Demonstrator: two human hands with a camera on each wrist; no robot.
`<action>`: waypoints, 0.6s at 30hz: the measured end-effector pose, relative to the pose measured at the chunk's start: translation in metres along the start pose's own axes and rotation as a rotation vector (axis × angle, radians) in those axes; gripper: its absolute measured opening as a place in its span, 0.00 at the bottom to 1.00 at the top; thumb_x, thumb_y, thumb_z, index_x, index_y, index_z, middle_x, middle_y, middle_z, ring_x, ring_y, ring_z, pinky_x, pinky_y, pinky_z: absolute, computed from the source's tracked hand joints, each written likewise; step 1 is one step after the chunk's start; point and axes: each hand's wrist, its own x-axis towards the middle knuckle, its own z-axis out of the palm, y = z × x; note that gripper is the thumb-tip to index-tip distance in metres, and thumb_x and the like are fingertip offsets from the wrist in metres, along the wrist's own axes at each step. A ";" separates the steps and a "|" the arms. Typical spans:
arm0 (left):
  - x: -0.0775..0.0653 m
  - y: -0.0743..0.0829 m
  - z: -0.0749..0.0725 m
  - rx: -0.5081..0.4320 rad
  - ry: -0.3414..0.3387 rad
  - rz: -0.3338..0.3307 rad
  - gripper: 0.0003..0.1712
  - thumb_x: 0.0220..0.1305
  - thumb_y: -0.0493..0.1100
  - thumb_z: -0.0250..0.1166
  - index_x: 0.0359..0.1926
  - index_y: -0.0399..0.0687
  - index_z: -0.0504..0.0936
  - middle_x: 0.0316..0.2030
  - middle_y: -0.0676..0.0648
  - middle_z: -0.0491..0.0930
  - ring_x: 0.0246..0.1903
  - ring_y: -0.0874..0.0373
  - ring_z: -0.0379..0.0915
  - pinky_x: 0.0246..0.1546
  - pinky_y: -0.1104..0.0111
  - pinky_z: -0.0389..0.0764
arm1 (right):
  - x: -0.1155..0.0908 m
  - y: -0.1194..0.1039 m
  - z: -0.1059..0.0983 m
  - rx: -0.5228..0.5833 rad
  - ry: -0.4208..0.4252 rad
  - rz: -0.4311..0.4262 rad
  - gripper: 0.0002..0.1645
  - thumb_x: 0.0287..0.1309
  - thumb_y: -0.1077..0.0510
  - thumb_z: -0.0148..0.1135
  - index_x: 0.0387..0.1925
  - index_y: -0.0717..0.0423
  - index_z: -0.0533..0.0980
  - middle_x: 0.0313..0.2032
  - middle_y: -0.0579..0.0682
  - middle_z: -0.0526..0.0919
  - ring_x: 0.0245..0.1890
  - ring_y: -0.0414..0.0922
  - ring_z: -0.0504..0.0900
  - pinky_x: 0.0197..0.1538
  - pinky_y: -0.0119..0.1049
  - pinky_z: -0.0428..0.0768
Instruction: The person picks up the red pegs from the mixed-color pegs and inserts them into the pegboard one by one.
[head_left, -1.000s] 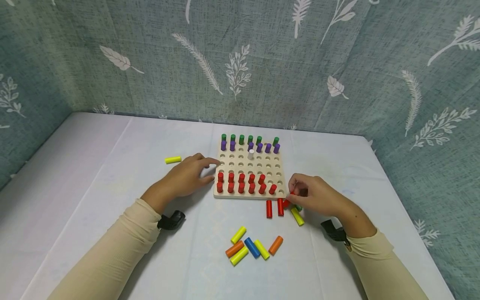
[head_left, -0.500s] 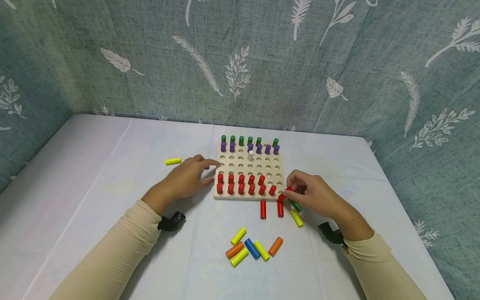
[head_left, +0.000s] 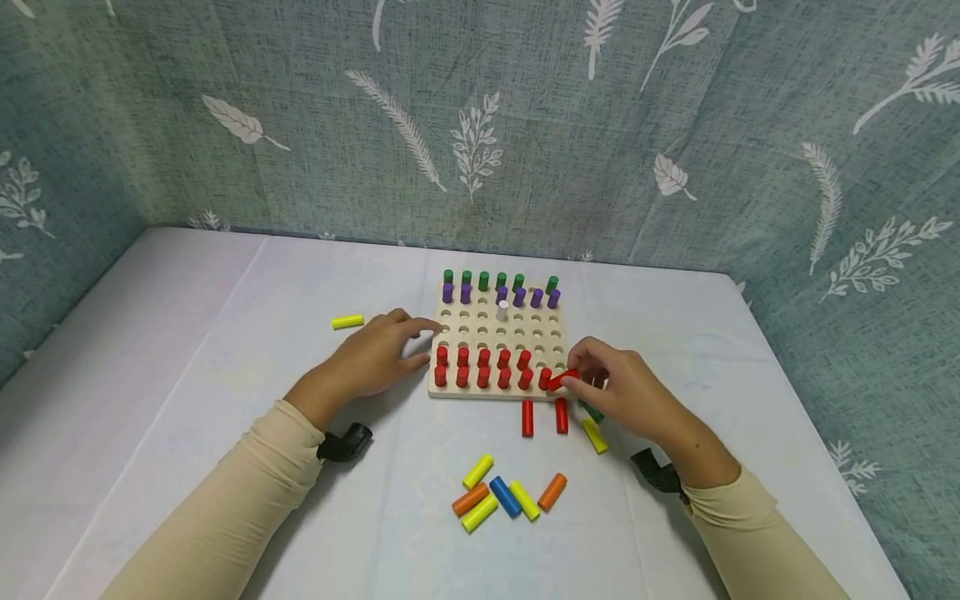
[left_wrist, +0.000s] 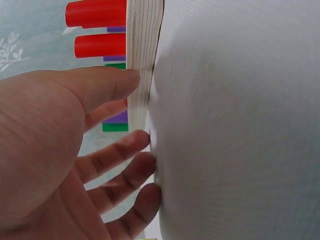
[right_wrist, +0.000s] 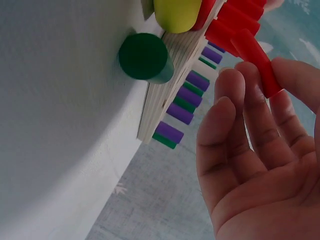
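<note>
A wooden pegboard (head_left: 480, 395) lies on the table, with green and purple pegs standing in its far rows and red pegs in its two near rows. One white peg (head_left: 502, 311) stands near the middle. My left hand (head_left: 375, 354) rests at the board's left side, its thumb (left_wrist: 117, 84) touching the edge and its other fingers loosely extended. Between thumb and fingers, my right hand (head_left: 626, 387) pinches a red peg (right_wrist: 256, 60), tilted over the front right corner of the board. That peg's end is close to the last standing red peg; whether they touch, I cannot tell.
Two loose red pegs (head_left: 528, 418) lie before the board. A green peg (right_wrist: 145, 56) and a yellow peg (head_left: 595, 436) lie below my right hand. Several yellow, orange and blue pegs (head_left: 505, 497) are nearer me. Another yellow peg (head_left: 347, 322) lies at left.
My right hand has lifted the red peg from the table and moved it left over the board's corner. One loose red peg has shifted slightly left. My left hand stays put.
</note>
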 end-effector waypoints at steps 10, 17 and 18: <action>0.000 0.000 0.000 -0.004 -0.005 -0.005 0.30 0.66 0.48 0.67 0.68 0.57 0.73 0.57 0.41 0.76 0.56 0.46 0.74 0.55 0.49 0.79 | -0.001 0.000 0.001 -0.018 0.039 -0.008 0.12 0.63 0.59 0.67 0.45 0.54 0.75 0.35 0.44 0.85 0.33 0.40 0.77 0.35 0.30 0.78; 0.001 0.000 -0.001 -0.004 -0.004 -0.004 0.30 0.66 0.48 0.67 0.68 0.57 0.73 0.57 0.41 0.76 0.56 0.46 0.74 0.56 0.49 0.79 | 0.000 -0.001 0.002 -0.027 0.074 -0.005 0.11 0.63 0.60 0.67 0.44 0.52 0.75 0.34 0.44 0.84 0.32 0.40 0.77 0.34 0.30 0.78; 0.001 0.000 0.000 -0.005 -0.007 -0.005 0.30 0.66 0.49 0.67 0.68 0.57 0.74 0.57 0.41 0.76 0.56 0.46 0.74 0.56 0.49 0.79 | 0.000 -0.001 0.002 -0.028 0.076 -0.006 0.11 0.62 0.60 0.67 0.44 0.53 0.75 0.34 0.44 0.84 0.32 0.40 0.77 0.33 0.30 0.78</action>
